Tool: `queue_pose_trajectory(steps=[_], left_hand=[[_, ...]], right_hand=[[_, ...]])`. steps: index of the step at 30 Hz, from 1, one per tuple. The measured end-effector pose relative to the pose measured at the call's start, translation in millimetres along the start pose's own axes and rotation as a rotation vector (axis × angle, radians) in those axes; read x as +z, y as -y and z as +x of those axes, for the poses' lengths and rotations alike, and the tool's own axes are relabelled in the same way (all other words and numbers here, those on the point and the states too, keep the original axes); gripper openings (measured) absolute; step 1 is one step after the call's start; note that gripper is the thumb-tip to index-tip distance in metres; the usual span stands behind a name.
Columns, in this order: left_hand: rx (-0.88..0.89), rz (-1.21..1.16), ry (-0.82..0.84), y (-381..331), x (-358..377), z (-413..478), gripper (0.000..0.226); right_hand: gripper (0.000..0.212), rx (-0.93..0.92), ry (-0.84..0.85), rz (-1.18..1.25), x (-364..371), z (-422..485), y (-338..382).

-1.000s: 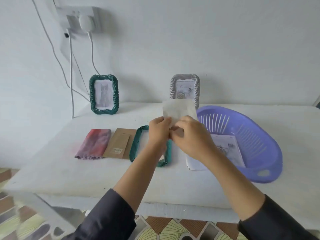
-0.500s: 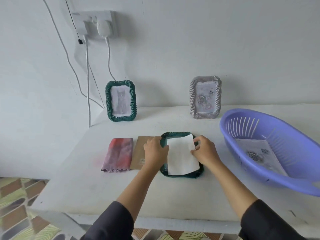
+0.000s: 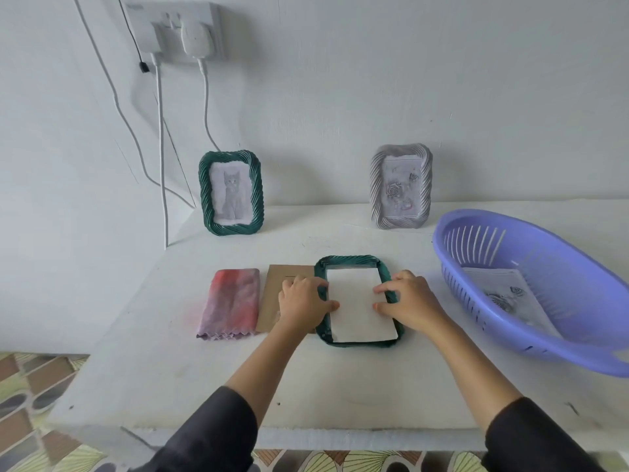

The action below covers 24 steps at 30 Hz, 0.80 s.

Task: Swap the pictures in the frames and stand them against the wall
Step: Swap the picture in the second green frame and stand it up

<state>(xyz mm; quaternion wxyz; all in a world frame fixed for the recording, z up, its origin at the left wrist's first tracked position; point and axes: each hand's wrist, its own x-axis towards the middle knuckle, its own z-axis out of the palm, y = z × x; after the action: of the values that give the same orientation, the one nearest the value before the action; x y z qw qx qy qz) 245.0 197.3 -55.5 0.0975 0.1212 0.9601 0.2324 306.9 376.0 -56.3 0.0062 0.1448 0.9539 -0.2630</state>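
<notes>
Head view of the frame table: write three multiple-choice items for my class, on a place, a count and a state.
1. Where does the loose printed sheet lie? A in the purple basket B on the floor C in a hand
2. How many frames stand against the wall? A one B two C three
3. What state is the near green frame in? A upright B held in the air C lying flat, white paper in it
1A: it shows inside the basket's wall. 2B: the far green frame and the grey frame lean there. 3C: the left hand and right hand touch the paper's edges.
</notes>
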Motion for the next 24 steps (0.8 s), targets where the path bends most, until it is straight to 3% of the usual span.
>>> queue_pose_trajectory(steps=[24], left_hand=[[-0.052, -0.039, -0.016, -2, 1, 5, 0.041]], right_hand=[[0.042, -0.065, 0.023, -0.023, 8, 13, -13]])
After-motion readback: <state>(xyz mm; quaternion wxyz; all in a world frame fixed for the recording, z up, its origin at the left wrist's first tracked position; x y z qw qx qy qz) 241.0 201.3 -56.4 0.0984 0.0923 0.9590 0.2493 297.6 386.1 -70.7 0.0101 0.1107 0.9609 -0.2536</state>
